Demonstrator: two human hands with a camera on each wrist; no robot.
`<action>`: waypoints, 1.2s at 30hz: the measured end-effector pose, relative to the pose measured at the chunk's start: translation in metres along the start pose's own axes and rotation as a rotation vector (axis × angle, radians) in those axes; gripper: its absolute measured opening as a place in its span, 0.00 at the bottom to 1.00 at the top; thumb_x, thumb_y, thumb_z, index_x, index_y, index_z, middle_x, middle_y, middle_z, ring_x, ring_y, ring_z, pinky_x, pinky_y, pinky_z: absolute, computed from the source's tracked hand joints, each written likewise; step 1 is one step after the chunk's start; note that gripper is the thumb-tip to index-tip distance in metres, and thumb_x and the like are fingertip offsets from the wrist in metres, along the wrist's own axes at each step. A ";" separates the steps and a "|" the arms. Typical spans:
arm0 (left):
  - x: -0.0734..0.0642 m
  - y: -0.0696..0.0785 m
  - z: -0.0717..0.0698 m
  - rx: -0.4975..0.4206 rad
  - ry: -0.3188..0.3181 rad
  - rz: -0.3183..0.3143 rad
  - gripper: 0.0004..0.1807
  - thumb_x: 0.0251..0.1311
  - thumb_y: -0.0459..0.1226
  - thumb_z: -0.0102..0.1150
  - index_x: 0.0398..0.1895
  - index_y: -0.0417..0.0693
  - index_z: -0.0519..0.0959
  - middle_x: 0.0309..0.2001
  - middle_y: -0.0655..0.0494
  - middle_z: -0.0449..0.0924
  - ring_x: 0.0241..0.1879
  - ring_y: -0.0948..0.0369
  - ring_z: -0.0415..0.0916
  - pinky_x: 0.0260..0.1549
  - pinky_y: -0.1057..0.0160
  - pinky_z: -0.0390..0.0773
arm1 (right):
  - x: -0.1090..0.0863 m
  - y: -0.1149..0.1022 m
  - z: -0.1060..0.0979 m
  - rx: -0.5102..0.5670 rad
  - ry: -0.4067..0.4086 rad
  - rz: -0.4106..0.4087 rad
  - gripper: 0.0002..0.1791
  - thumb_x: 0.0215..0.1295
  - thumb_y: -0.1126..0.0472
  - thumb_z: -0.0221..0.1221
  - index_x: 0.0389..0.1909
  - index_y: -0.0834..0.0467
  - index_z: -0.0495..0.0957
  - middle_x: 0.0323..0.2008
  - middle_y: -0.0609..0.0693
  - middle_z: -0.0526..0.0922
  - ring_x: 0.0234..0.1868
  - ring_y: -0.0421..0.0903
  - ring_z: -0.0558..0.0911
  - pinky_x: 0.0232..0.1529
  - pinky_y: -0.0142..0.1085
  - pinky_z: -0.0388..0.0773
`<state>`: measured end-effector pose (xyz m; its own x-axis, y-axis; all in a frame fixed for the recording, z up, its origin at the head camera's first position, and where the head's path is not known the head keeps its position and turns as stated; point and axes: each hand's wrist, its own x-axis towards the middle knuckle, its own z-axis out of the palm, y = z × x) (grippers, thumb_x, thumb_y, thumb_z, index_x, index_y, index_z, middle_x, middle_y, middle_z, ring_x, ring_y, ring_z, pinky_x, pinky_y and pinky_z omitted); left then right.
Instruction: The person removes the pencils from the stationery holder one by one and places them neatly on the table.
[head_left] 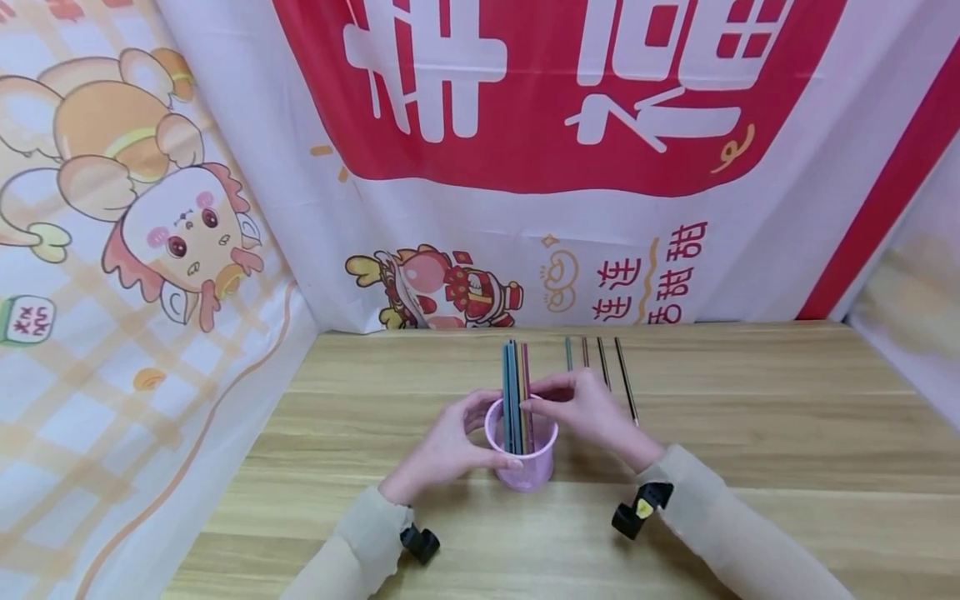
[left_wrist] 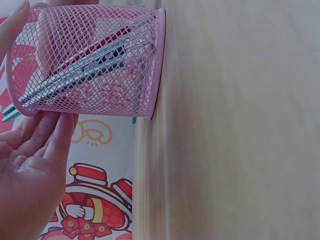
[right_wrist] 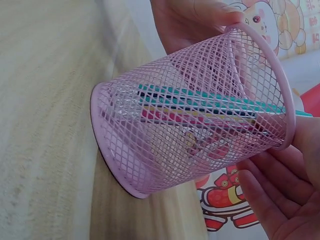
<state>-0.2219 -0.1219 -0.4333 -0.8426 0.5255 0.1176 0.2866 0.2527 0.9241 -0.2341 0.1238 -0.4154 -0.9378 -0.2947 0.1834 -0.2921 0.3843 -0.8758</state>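
A pink mesh pen cup (head_left: pixel 527 475) stands upright on the wooden table, with a bundle of teal, dark, yellow and red pencils (head_left: pixel 513 396) in it. Their upper ends rise above the far rim, and the printed barrels (left_wrist: pixel 95 67) show through the mesh. My left hand (head_left: pixel 457 437) holds the cup from its left side, thumb on the near rim and fingers behind it. My right hand (head_left: pixel 588 412) comes from the right and pinches the pencils near the rim. Its thumb reaches inside the cup, while the other fingers (right_wrist: pixel 272 187) lie extended outside the mesh.
Several more thin pencils (head_left: pixel 603 362) lie side by side on the table (head_left: pixel 750 467), just beyond the right hand. A printed cloth (head_left: pixel 465 208) hangs behind the table, and another patterned cloth (head_left: pixel 172 400) hangs on the left.
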 end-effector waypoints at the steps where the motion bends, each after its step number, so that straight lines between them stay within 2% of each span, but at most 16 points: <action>1: 0.000 0.000 0.000 0.002 0.000 0.001 0.47 0.42 0.41 0.85 0.69 0.56 0.71 0.67 0.61 0.73 0.65 0.59 0.72 0.67 0.56 0.69 | 0.000 0.000 0.000 0.004 0.005 0.005 0.13 0.59 0.56 0.74 0.44 0.53 0.88 0.39 0.45 0.88 0.39 0.44 0.86 0.42 0.34 0.86; 7: -0.002 -0.001 0.000 -0.001 0.005 0.008 0.46 0.43 0.41 0.84 0.69 0.56 0.71 0.66 0.60 0.73 0.64 0.59 0.72 0.67 0.55 0.69 | -0.002 0.001 0.003 0.018 0.034 0.024 0.14 0.57 0.54 0.75 0.44 0.51 0.88 0.39 0.44 0.88 0.40 0.43 0.86 0.42 0.34 0.86; 17: -0.003 0.002 0.000 -0.005 0.007 -0.005 0.48 0.42 0.41 0.85 0.70 0.55 0.71 0.67 0.59 0.73 0.64 0.58 0.73 0.66 0.55 0.71 | -0.004 0.003 0.006 0.026 0.078 0.004 0.13 0.56 0.55 0.76 0.41 0.50 0.87 0.37 0.43 0.88 0.38 0.44 0.86 0.41 0.34 0.86; 21: -0.002 0.001 0.000 -0.014 0.004 0.012 0.47 0.42 0.40 0.84 0.69 0.55 0.71 0.66 0.60 0.74 0.64 0.58 0.73 0.66 0.55 0.70 | -0.006 0.002 0.004 0.036 0.099 -0.013 0.12 0.56 0.54 0.76 0.40 0.50 0.88 0.36 0.42 0.88 0.37 0.44 0.86 0.40 0.35 0.86; 27: -0.002 -0.001 0.000 -0.012 0.000 0.012 0.47 0.42 0.37 0.84 0.69 0.51 0.71 0.66 0.58 0.74 0.63 0.59 0.73 0.66 0.58 0.70 | -0.008 -0.006 -0.004 0.062 0.146 -0.051 0.14 0.58 0.57 0.75 0.41 0.59 0.88 0.36 0.45 0.89 0.35 0.45 0.87 0.38 0.36 0.87; 32: -0.003 0.001 0.000 -0.007 0.003 0.008 0.47 0.42 0.40 0.84 0.70 0.53 0.71 0.66 0.59 0.74 0.63 0.59 0.73 0.66 0.57 0.70 | -0.008 -0.016 -0.017 0.107 0.223 -0.061 0.12 0.58 0.58 0.75 0.40 0.59 0.88 0.35 0.50 0.89 0.34 0.48 0.87 0.37 0.37 0.87; 36: -0.002 0.003 0.000 -0.007 0.003 0.010 0.47 0.42 0.41 0.85 0.69 0.53 0.71 0.66 0.59 0.74 0.63 0.59 0.73 0.66 0.57 0.70 | -0.009 -0.026 -0.033 0.210 0.278 -0.051 0.15 0.58 0.57 0.75 0.41 0.62 0.86 0.37 0.53 0.89 0.35 0.49 0.88 0.40 0.38 0.87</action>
<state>-0.2191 -0.1223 -0.4311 -0.8412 0.5253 0.1283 0.2922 0.2418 0.9253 -0.2243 0.1452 -0.3793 -0.9467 -0.0482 0.3184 -0.3217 0.1788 -0.9298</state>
